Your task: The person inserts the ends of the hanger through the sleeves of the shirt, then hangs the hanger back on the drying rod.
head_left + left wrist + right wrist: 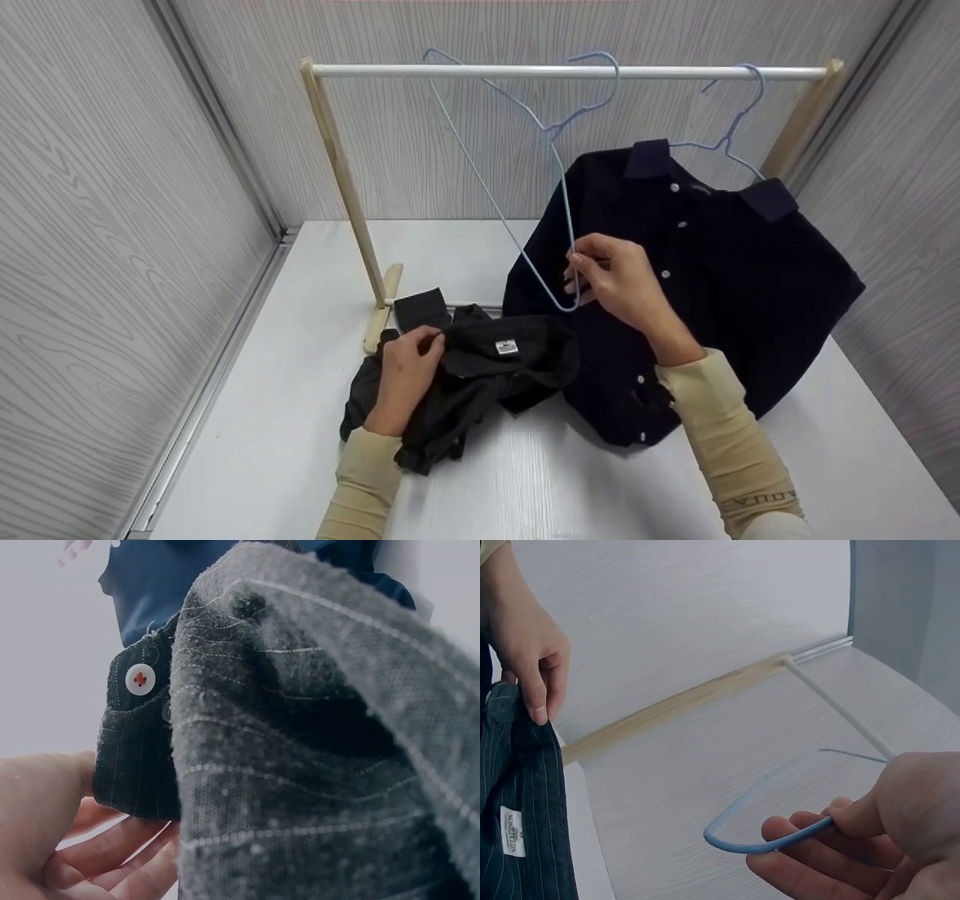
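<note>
My right hand (616, 281) pinches a light blue wire hanger (487, 187) near one lower corner, between thumb and fingers. The hanger tilts, its hook at the rack's white rail (510, 71). My left hand (409, 371) pinches the collar edge of a dark pinstriped shirt (457, 405), bunched low over the table. A white label (507, 346) shows inside its collar. In the left wrist view, a cuff with a white button (140, 679) lies beside the fingers, and the folded cloth hides much of the grip. The right wrist view shows the hanger (739, 846) between thumb and fingers.
A navy shirt (720, 285) with white buttons hangs from another blue hanger (731, 139) at the right of the rack. The rack's wooden post (345, 180) and foot (382, 307) stand at the left. Pale panel walls enclose the white table (255, 435).
</note>
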`<state>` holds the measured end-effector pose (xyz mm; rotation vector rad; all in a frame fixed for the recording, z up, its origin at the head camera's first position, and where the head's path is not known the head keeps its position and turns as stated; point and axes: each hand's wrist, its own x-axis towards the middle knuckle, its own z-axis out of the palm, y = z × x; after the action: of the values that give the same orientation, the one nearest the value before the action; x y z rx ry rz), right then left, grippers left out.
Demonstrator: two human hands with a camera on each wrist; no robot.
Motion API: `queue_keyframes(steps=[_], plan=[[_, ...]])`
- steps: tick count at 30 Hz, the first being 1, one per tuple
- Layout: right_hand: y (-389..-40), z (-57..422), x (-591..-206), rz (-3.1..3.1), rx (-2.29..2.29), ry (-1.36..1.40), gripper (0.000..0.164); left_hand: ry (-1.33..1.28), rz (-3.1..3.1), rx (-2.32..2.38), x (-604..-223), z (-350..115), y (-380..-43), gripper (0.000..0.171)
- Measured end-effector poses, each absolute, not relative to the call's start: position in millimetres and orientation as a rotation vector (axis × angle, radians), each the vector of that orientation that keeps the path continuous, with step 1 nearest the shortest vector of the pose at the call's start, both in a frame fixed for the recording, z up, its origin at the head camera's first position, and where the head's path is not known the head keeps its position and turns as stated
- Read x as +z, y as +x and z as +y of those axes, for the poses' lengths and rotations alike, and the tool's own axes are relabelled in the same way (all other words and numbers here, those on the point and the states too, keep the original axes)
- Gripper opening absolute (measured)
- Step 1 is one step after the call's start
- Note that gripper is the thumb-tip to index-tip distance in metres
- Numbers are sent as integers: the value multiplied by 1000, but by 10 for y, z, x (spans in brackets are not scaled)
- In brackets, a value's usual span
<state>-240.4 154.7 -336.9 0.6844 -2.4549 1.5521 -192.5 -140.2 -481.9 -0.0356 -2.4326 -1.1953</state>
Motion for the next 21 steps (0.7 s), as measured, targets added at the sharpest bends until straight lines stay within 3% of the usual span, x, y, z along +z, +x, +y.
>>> queue_keyframes(steps=[21], plan=[[-2427, 2035, -3676, -2415, 905, 640, 14, -29, -2461, -1185, -4812, -1419, -1937, 13]])
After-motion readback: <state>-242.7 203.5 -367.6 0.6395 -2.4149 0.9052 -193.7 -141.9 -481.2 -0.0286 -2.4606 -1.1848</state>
